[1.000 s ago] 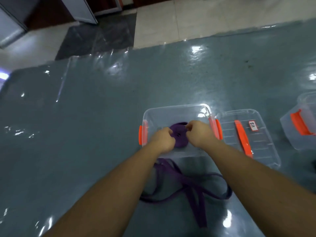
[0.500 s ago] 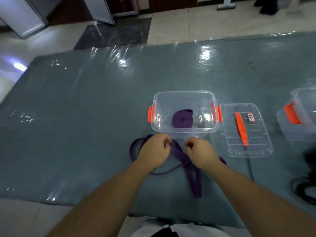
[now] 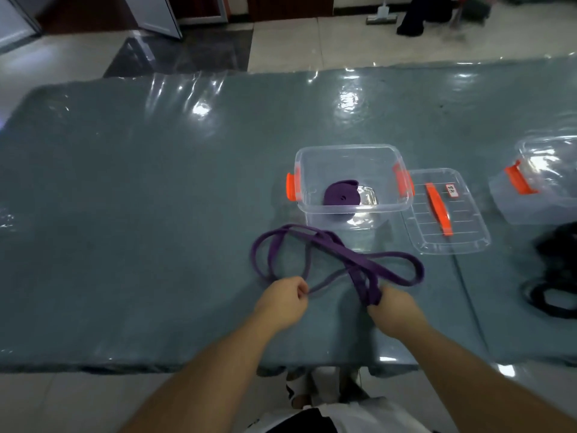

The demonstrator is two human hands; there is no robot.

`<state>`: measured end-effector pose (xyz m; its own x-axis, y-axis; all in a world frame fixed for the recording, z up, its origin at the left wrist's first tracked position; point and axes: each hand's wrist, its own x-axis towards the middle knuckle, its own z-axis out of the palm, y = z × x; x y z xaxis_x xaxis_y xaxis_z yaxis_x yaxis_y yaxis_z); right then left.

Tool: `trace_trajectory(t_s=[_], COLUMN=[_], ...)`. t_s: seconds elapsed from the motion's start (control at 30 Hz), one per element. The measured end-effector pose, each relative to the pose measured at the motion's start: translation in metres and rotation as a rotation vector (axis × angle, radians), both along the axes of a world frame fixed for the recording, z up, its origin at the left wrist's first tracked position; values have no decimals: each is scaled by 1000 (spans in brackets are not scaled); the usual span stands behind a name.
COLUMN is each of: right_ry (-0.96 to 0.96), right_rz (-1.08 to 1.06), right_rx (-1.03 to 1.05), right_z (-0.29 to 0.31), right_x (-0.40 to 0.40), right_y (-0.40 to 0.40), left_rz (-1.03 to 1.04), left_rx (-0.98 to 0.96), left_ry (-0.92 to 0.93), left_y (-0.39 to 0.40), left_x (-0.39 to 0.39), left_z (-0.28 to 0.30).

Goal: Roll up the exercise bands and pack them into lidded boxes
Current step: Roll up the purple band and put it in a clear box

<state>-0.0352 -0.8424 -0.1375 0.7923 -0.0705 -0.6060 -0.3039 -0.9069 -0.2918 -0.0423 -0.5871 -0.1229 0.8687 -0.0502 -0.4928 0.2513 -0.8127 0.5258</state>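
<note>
A rolled purple band [image 3: 341, 197] lies inside the open clear box [image 3: 387, 154] with orange latches. Its clear lid [image 3: 465, 232] with an orange handle lies flat just right of the box. In front of the box a loose purple band [image 3: 327, 248] sprawls in loops on the table. My left hand [image 3: 282, 300] pinches a thin strand of that band. My right hand [image 3: 395, 310] grips the doubled end of the same band, fingers curled round it.
A second clear box [image 3: 543, 189] with an orange latch stands at the right edge. Black bands [image 3: 552, 276] lie in a heap in front of it. The grey table [image 3: 156, 214] is covered with shiny plastic film; its near edge runs just below my hands.
My hands left the rolled band in the box, drew back toward me and took hold of the loose purple band. The view pulled back from the table.
</note>
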Motion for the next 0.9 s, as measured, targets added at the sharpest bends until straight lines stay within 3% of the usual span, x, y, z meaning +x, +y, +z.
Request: trace_trajectory(t_s=[0.3,0.7,0.9], right_ry=[-255,-684,-689], right_rz=[160,207,154], right_rx=[143,501,782], right_z=[135,296,338], right_x=[38,75,87], right_y=[37,52,41], left_rz=[0,71,189], left_rx=[-115,-756,-935], left_ry=[-134,-477,-587], left_y=[11,-9,-22], left_x=[25,69,87], left_z=[47,186,237])
